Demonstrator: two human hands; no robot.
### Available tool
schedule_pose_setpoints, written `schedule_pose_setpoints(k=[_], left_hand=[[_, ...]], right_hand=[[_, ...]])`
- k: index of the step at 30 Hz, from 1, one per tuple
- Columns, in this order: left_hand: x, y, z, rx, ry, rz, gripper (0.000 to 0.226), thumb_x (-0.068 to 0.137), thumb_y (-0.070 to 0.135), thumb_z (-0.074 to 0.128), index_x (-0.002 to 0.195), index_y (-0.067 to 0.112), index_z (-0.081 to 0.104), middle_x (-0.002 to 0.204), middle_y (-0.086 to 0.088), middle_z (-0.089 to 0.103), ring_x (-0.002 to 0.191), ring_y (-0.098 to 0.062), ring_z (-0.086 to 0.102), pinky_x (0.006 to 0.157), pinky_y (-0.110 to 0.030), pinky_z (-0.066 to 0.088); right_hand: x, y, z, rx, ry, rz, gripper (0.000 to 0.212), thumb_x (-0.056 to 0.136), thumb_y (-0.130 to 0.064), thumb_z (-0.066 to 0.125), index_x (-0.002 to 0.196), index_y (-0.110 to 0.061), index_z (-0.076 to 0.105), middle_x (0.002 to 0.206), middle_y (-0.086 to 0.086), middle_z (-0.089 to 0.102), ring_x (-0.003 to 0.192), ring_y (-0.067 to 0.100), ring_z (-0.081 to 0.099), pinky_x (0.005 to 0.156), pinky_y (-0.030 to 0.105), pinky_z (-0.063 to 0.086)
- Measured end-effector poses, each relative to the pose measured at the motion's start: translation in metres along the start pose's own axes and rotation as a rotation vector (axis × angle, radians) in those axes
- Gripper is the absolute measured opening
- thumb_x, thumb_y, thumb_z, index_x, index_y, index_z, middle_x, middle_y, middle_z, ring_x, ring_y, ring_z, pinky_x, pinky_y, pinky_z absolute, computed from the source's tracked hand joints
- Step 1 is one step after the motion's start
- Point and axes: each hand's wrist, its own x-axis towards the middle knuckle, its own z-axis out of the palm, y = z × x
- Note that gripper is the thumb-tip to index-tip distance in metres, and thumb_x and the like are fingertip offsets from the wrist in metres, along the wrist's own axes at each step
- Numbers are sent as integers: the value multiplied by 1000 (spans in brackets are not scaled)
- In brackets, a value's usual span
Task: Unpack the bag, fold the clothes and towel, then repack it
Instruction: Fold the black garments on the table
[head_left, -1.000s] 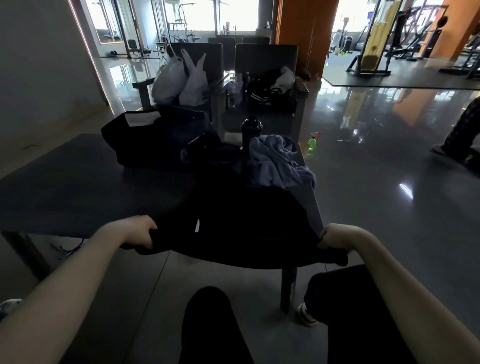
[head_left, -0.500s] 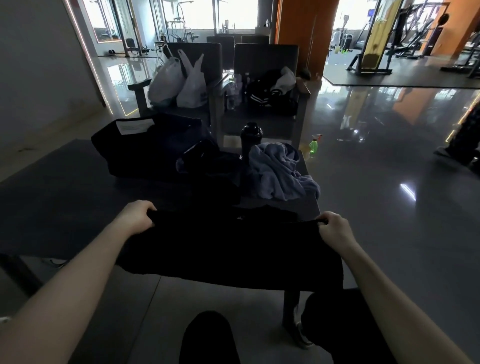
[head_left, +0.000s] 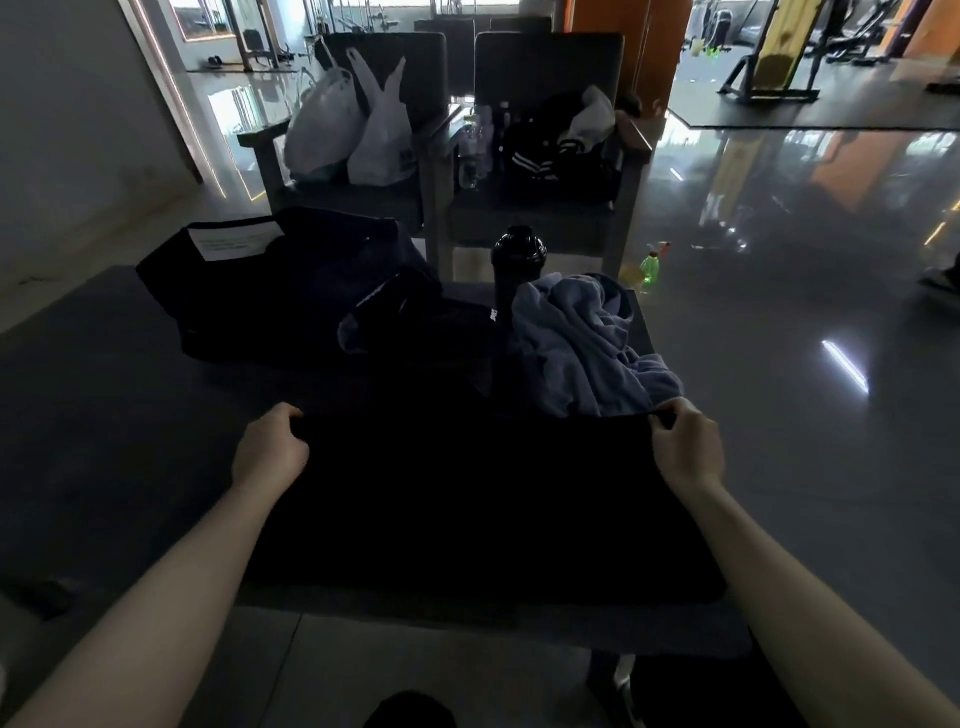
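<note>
Now left hand (head_left: 270, 449) and right hand (head_left: 684, 447) pinch the black garment's (head_left: 478, 499) far corners; towel (head_left: 582, 348) just beyond.

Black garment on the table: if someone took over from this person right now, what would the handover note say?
Left hand and right hand each hold a far corner of the black garment, spread on the table.
Bag lies back left.
Blue towel crumpled, dark garment beside it unfolded, black bottle upright behind them.
Done: unpacking, seemingly.
Left: finish this fold, fold the rest, repack.
</note>
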Motion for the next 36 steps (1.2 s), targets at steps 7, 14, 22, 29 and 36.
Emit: schedule_pose_setpoints(k=[7, 14, 22, 29, 36], left_hand=[[6, 9, 24, 141, -11, 86, 49, 95, 27, 51, 139, 12, 36, 133, -14, 47, 117, -30, 49, 95, -49, 43], [-70, -8, 67, 238, -1, 271, 57, 100, 48, 25, 149, 18, 27, 157, 0, 19, 144, -20, 16, 116, -50, 6], [-79, -56, 64, 457, 5, 309, 55, 100, 49, 22, 150, 26, 24, 159, 3, 18, 145, -20, 17, 115, -45, 8], [-106, -81, 43, 267, 209, -111, 49, 89, 41, 58, 113, -2, 55, 119, -23, 53, 113, -38, 46, 92, -48, 37], [-96, -91, 21, -145, 100, -179, 39, 87, 16, 67, 114, -7, 52, 114, -26, 58, 104, -39, 58, 83, -38, 47]], right_hand=[[-29, -7, 27, -302, 55, -138, 43, 87, -18, 58, 128, -5, 50, 139, 17, 45, 126, 36, 40, 103, 49, 31], [-100, -3, 58, -472, -448, -332, 64, 95, -57, 32, 150, -29, 18, 160, -2, 7, 147, 22, 2, 115, 53, 2], [-109, -2, 49, -518, -489, -336, 64, 96, -58, 25, 151, -31, 10, 161, -3, 0, 147, 20, -4, 116, 53, 1], [-155, -10, 44, -524, -476, -335, 67, 94, -61, 26, 151, -28, 11, 160, -2, 0, 147, 23, -3, 115, 55, 1], [-161, -10, 42, -538, -520, -398, 66, 95, -60, 24, 152, -29, 9, 161, -2, -1, 147, 22, -5, 116, 54, 0]])
